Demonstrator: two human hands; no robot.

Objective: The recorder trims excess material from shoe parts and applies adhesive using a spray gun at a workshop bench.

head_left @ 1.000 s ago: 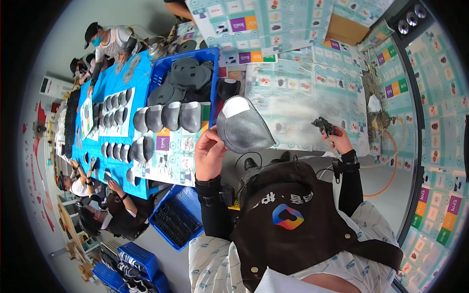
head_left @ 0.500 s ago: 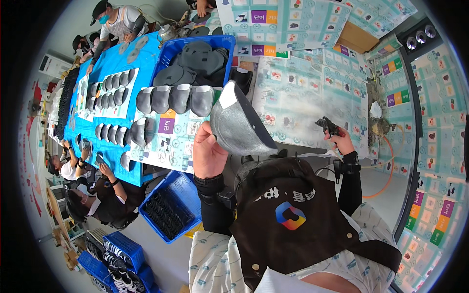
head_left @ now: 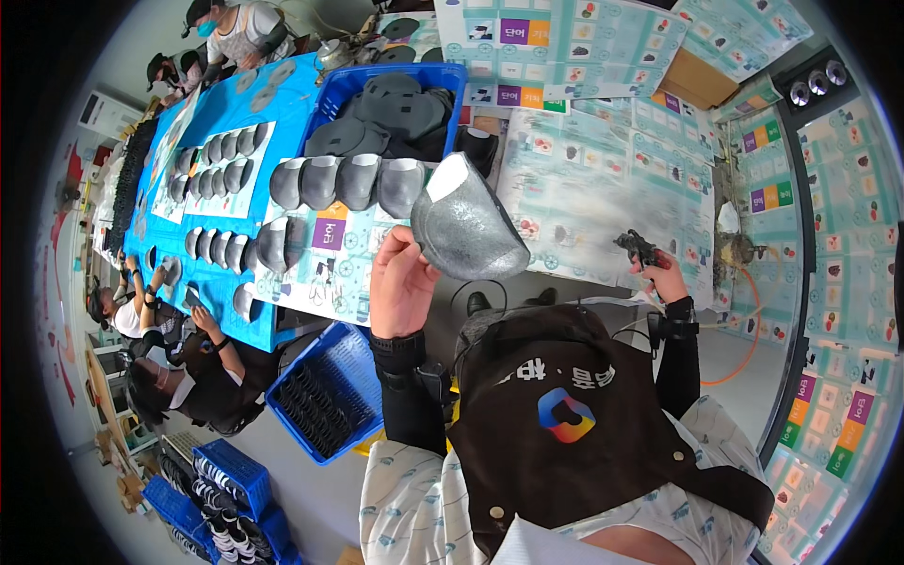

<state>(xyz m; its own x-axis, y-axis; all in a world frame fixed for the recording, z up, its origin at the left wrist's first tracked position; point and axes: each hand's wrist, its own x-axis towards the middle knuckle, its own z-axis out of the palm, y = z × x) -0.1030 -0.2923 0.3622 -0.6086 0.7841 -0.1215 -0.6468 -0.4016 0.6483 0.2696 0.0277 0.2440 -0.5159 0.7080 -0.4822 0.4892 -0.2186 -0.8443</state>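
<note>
Over the near left corner of the papered bench, the left hand pinches a grey cup by its lower left edge, thumb and fingers closed on it. The cup is held up in the air, tilted, with a white patch at its upper left. Well apart to the right, the right hand wraps the handle of a dark spray gun, its nozzle facing left; whether the trigger is pressed, I cannot tell. Grey smears mark the bench's paper beyond the hands. Just left of the cup, a row of similar cups lies before a blue crate heaped with flat grey pads. Near the left forearm stands a lower crate of dark pieces. Farther left, co-workers flank a blue table.
</note>
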